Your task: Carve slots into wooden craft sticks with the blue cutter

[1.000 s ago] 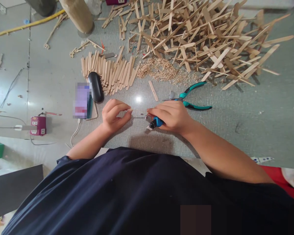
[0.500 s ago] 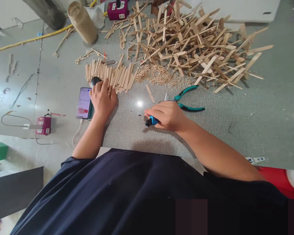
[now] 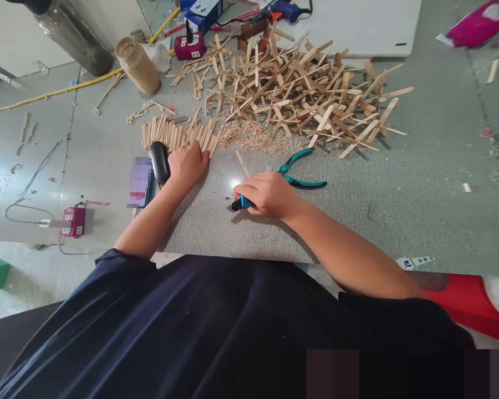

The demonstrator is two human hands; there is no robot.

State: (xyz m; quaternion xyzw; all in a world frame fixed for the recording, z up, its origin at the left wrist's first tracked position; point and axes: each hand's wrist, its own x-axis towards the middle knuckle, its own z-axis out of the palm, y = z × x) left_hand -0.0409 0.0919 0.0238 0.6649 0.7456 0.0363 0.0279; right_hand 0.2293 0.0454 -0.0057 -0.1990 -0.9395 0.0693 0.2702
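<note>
The left hand (image 3: 188,166) reaches to the row of short, flat, pale wooden sticks (image 3: 178,134) left of centre in the upper half of the frame; its fingers bend down over the row's lower edge, the tips hidden, so I cannot tell whether they pinch a stick or only rest there. The sticks stand side by side with their long axes running mostly up and down the frame, those at the right end leaning rightward at the top; the row thus lies directly above the left hand, which is plainly the nearer; the right hand (image 3: 268,194) is well apart, near the centre of the frame, closed around a blue and black utility knife (image 3: 242,202) whose blade points to the lower left.

Between the hands, a single flat wooden stick (image 3: 242,162) slants from upper left to lower right, its lower end just above the right hand; a smooth black oblong case (image 3: 160,162) lies just left of the left hand; teal-handled pliers (image 3: 295,158) lie to the upper right of the right hand.
</note>
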